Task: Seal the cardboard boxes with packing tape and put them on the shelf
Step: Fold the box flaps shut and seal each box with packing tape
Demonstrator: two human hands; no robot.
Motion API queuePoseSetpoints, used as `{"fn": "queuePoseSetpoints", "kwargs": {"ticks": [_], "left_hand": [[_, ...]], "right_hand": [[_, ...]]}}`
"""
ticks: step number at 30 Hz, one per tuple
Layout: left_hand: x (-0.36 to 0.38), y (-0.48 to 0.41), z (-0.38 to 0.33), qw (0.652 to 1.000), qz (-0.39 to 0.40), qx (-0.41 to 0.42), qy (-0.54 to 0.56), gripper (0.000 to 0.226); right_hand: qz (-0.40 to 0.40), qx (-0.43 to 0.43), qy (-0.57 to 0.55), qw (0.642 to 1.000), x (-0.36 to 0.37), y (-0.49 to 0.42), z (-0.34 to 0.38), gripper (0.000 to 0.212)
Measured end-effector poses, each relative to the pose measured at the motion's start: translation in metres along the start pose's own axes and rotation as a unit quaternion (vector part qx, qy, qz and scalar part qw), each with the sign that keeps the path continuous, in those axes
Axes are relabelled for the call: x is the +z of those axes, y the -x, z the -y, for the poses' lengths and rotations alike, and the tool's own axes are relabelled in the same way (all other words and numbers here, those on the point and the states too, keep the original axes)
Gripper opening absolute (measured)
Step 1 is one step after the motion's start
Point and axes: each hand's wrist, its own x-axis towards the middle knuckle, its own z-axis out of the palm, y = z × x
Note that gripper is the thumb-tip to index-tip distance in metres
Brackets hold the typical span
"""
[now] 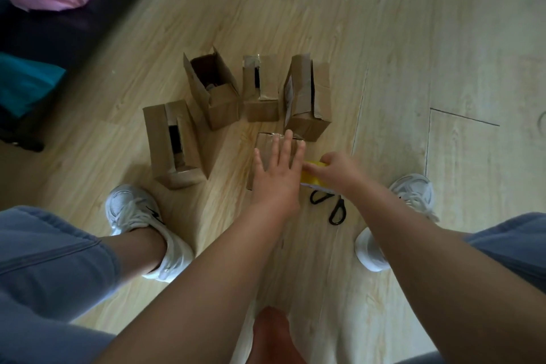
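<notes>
Several small cardboard boxes stand on the wooden floor. My left hand [277, 168] lies flat with spread fingers on top of the nearest box [261, 146], whose top shows shiny tape. Just right of it, my right hand [336, 171] grips a yellow roll of packing tape [310, 176] against the box's right side. Behind stand an open box [214, 89], a narrow box [260, 90] with a gap between its flaps, and a third box [307, 97]. A taller box [174, 145] with parted flaps stands at the left.
Black scissors [334, 207] lie on the floor under my right wrist. My white shoes [141, 216] [413, 192] flank the work spot. At the upper left, dark furniture [44, 32] holds pink and teal items.
</notes>
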Motion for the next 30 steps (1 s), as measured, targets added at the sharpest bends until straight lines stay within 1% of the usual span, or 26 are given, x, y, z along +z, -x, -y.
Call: {"fn": "queuePoseSetpoints", "kwargs": {"ticks": [3,6,8,11,13,17,20,22,24,26,27,30], "left_hand": [[-0.011,-0.015,-0.003,0.999,0.04,-0.015,-0.026,0.113],[-0.011,-0.023,0.003,0.998,0.052,-0.024,-0.036,0.115],[-0.007,-0.02,0.012,0.999,0.034,-0.038,-0.012,0.115],[0.003,-0.009,0.028,0.998,-0.022,-0.056,0.024,0.114],[0.013,0.001,0.036,0.996,-0.054,-0.065,0.039,0.114],[0.027,0.019,0.045,0.987,-0.088,-0.098,0.088,0.109],[0.03,0.026,0.047,0.969,-0.102,-0.135,0.181,0.109],[0.028,0.027,0.047,0.952,-0.111,-0.145,0.247,0.109],[0.026,0.024,0.05,0.941,-0.121,-0.14,0.283,0.108],[0.02,0.019,0.055,0.931,-0.128,-0.141,0.313,0.107],[0.016,0.016,0.057,0.922,-0.129,-0.145,0.334,0.106],[0.002,0.004,0.063,0.891,-0.12,-0.158,0.409,0.099]], "right_hand": [[0.035,0.003,-0.027,0.999,0.002,0.002,0.0,0.053],[0.058,-0.001,-0.061,0.996,0.003,0.004,0.002,0.054],[0.068,-0.007,-0.063,0.996,0.004,0.005,0.002,0.051],[0.076,-0.01,-0.062,0.995,0.006,0.006,0.002,0.047],[0.083,-0.014,-0.061,0.995,0.008,0.006,0.002,0.047],[0.078,-0.004,-0.072,0.994,0.013,0.008,0.006,0.049],[0.079,0.003,-0.085,0.993,0.016,0.01,0.005,0.057],[0.101,0.003,-0.102,0.99,0.018,0.014,0.001,0.055],[0.117,0.003,-0.127,0.985,0.017,0.018,-0.001,0.051],[0.117,0.009,-0.156,0.981,0.013,0.018,-0.004,0.053],[0.116,0.012,-0.173,0.978,0.009,0.017,-0.004,0.057],[0.114,0.01,-0.229,0.967,-0.004,0.015,-0.002,0.08]]}}
